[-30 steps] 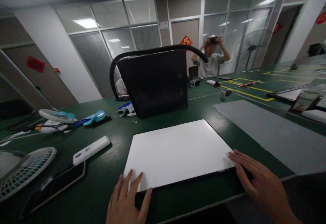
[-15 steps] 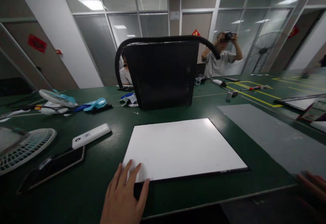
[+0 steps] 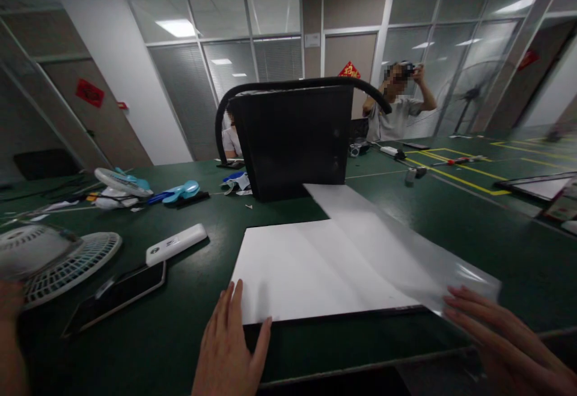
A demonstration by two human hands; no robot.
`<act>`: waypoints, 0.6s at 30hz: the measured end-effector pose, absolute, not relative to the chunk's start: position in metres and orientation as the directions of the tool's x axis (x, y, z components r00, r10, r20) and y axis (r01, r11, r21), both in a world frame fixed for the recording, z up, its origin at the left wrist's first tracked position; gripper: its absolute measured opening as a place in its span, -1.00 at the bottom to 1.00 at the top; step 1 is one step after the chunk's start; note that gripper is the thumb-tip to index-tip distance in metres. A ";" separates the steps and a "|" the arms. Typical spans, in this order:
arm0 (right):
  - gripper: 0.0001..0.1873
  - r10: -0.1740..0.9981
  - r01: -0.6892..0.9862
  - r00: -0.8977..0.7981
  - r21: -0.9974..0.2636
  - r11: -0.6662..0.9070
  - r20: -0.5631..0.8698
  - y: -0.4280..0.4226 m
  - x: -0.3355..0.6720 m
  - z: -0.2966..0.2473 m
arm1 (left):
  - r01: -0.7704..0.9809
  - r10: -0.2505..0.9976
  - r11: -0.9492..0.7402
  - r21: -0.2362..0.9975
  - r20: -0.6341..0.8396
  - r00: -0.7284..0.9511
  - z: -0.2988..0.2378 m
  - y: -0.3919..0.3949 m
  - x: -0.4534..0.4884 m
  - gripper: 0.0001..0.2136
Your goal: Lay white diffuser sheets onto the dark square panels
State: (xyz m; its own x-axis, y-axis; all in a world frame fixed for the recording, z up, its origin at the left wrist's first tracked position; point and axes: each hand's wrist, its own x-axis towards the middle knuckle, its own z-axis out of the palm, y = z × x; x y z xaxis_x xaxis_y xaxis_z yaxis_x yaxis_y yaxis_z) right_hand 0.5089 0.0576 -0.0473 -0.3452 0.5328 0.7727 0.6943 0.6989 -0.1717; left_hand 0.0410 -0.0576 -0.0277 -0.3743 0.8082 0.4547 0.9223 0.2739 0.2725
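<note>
A white flat panel [image 3: 293,270] lies on the green table [image 3: 189,324] in front of me. My left hand [image 3: 229,348] rests flat on the panel's near left corner, fingers spread. My right hand [image 3: 500,339] presses its fingers on the near corner of a translucent grey sheet [image 3: 406,252]. The sheet lies slanted across the panel's right part, blurred by motion, and reaches back to the black box.
A black box with a curved handle [image 3: 297,137] stands behind the panel. At left lie a white remote [image 3: 175,244], a dark phone [image 3: 117,295], a fan grille [image 3: 63,258] and blue tools [image 3: 180,191]. A person [image 3: 396,110] stands at the back right. Another panel [image 3: 541,187] lies far right.
The grey sheet that lay on the table at right has been dragged left onto the white panel by my right hand. My left hand stays on the panel's corner.
</note>
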 end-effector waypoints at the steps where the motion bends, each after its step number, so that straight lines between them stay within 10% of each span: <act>1: -0.59 0.509 0.685 -0.359 -0.149 0.713 0.782 0.063 0.498 -0.045 | 0.917 0.786 0.284 0.278 0.480 -0.389 -0.029 -0.058 0.042 -0.24; 7: -0.63 0.629 0.813 -0.269 -0.178 0.554 0.729 0.091 0.474 -0.051 | 0.908 0.748 0.310 0.281 0.517 -0.415 -0.028 -0.058 0.044 -0.03; 18: -0.66 0.651 0.848 -0.138 -0.251 0.467 0.746 0.082 0.466 -0.052 | 0.953 0.883 0.255 0.161 0.363 -0.297 -0.025 -0.058 0.031 -0.48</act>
